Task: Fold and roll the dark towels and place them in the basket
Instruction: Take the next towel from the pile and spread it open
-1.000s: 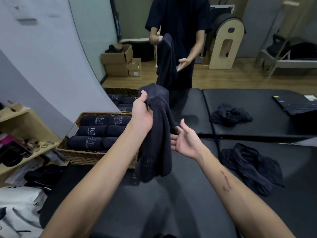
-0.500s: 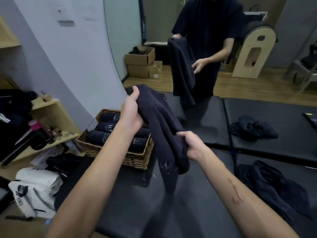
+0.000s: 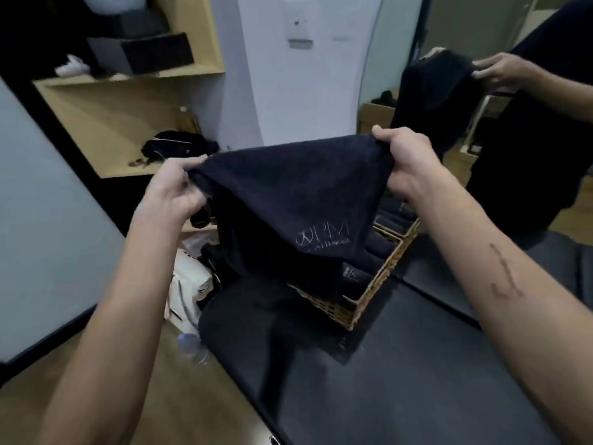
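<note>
Dark towel (image 3: 288, 200) hung spread in the air, left hand (image 3: 175, 191) and right hand (image 3: 406, 165) each with a grip pinching a top corner. It hid most of the wicker basket (image 3: 375, 284) of rolled towels (image 3: 383, 248) on the black bench (image 3: 417, 364). Second person's hand (image 3: 500, 72) held another towel (image 3: 436, 88) beyond; wooden shelf (image 3: 112, 123) stood left.

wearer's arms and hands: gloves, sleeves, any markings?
Both hands bare: left hand, right hand. No gloves, rings or watch visible. Forearms bare to the frame edge, no sleeves in view. Right forearm carries a long thin scratch mark. No such mark shows on the left forearm.
</note>
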